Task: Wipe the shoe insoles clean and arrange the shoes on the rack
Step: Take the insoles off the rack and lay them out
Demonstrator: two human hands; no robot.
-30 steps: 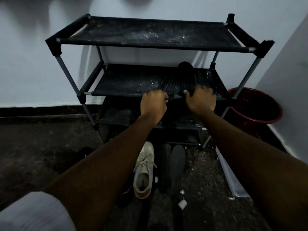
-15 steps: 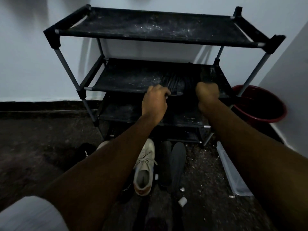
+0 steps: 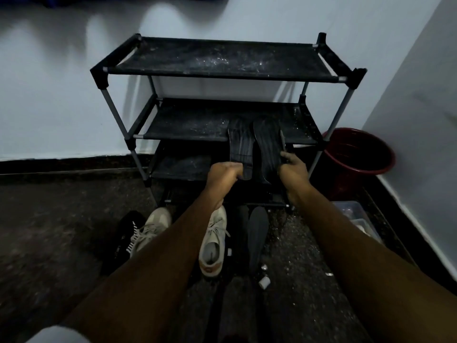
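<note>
A black shoe rack (image 3: pixel 222 75) with dusty fabric shelves stands against the wall. Two dark insoles lie side by side over the front bar of its middle shelf, the left insole (image 3: pixel 239 144) and the right insole (image 3: pixel 268 147). My left hand (image 3: pixel 225 173) grips the near end of the left insole. My right hand (image 3: pixel 293 165) holds the near right edge of the right insole. On the floor below lie two beige sneakers (image 3: pixel 212 246) (image 3: pixel 153 226), a black shoe (image 3: pixel 126 233) and another dark insole (image 3: pixel 257 233).
A dark red bucket (image 3: pixel 358 154) stands in the corner right of the rack. A clear plastic container (image 3: pixel 356 216) lies on the floor by the right wall. Small white scraps (image 3: pixel 264 282) dot the dark floor.
The view has pulled back from the rack. Both hands have drawn toward me and now hold the near ends of the two insoles, which hang further over the shelf's front bar.
</note>
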